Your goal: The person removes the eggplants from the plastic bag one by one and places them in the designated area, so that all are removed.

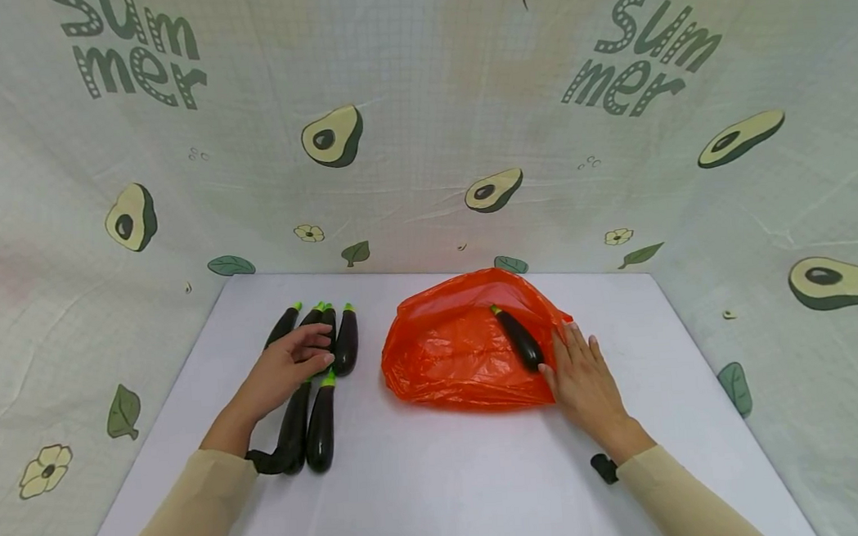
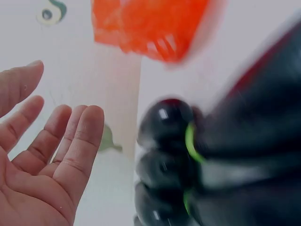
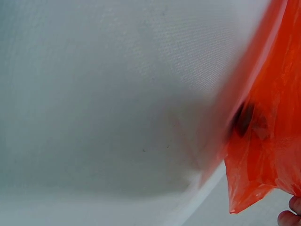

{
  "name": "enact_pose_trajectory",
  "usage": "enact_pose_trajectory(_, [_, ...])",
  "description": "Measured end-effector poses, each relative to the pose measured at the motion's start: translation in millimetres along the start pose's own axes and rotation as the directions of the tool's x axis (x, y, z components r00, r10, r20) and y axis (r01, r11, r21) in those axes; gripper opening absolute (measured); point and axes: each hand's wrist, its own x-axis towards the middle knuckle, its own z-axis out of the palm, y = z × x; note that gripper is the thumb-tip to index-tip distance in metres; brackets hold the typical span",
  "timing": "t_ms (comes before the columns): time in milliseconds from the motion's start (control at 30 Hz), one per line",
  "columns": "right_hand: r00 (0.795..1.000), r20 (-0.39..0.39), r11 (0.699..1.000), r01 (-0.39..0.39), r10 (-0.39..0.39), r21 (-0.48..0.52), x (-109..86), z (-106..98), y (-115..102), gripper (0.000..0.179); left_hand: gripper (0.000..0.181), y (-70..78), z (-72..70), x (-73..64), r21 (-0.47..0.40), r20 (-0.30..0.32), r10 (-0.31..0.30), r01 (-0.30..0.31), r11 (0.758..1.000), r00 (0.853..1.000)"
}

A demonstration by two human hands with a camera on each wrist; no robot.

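Observation:
A red-orange plastic bag [image 1: 441, 349] lies spread with its mouth toward me on the table. One dark eggplant [image 1: 519, 340], green stem pointing away, lies in the bag's right part. My right hand [image 1: 587, 385] rests along the bag's right edge, fingers extended, thumb near that eggplant; its fingertips [image 3: 292, 214] just show beside the bag in the right wrist view. On the left, my left hand [image 1: 288, 368] is over a group of several eggplants [image 1: 346, 343], partly covering them. The left wrist view shows that hand's palm [image 2: 42, 188] with nothing in it, apart from the eggplants [image 2: 254, 113].
Two eggplants [image 1: 321, 426] of the group lie nearer me, beside the left forearm. A black wrist strap [image 1: 604, 468] shows at the right wrist. The white table [image 1: 443, 497] meets a cloth backdrop [image 1: 403, 81] printed with avocados at the back and sides.

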Motion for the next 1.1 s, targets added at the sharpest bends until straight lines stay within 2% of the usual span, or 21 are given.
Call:
enact_pose_trajectory(200, [1.0,-0.006,1.0,0.001,-0.001,0.004,0.5,-1.4,-0.9,0.073,0.05,27.5,24.8,20.8,-0.006,0.015,0.007,-0.007,1.0,1.0])
enact_pose_trajectory(333, [1.0,-0.019,1.0,0.012,-0.012,-0.006,1.1,-2.3,-1.3,0.073,0.05,48.9,46.2,35.0,-0.031,0.057,0.012,-0.011,0.999,0.998])
enact_pose_trajectory(533, [0.999,-0.03,1.0,0.022,-0.022,0.003,1.9,-3.2,-1.7,0.072,0.045,75.2,81.9,55.0,-0.046,0.132,0.081,-0.076,0.996,0.988])
enact_pose_trajectory(667, [0.999,-0.037,1.0,0.024,-0.024,0.005,2.6,-4.1,-2.1,0.071,0.041,91.3,107.3,66.8,-0.05,0.171,0.106,-0.098,0.994,0.98])
enact_pose_trajectory(867, [0.999,-0.032,1.0,0.024,-0.024,0.006,3.6,-5.5,-3.1,0.072,0.04,107.9,139.2,84.4,-0.075,0.219,0.123,-0.109,0.991,0.968])
enact_pose_trajectory(1100, [0.999,-0.041,0.999,0.034,-0.034,0.003,5.1,-6.4,-5.3,0.071,0.036,116.9,163.6,105.7,-0.074,0.233,0.126,-0.111,0.991,0.964])
